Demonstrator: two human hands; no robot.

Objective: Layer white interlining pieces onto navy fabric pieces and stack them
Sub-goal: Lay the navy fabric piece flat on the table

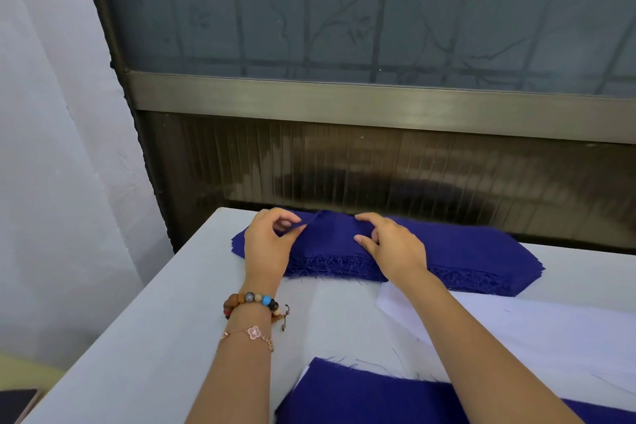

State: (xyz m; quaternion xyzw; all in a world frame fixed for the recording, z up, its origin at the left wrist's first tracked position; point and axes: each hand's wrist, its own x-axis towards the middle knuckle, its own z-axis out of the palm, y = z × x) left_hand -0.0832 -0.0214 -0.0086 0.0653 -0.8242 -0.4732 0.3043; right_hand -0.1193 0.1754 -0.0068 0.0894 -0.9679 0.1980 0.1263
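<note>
Navy stack (464, 251): left fingers (292, 232) pinch top corner; near navy piece (361, 396) cropped.

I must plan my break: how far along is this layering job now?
Looks done: a near pile, navy on top with white peeking out beneath. In hand: the left hand pinches the top piece of the far navy stack; the right hand rests on it. Left: that thick stack and the white interlining.

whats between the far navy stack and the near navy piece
In the head view, white interlining lies between the far navy stack and the near navy piece on the right side. On the left, that stretch is bare table.
</note>
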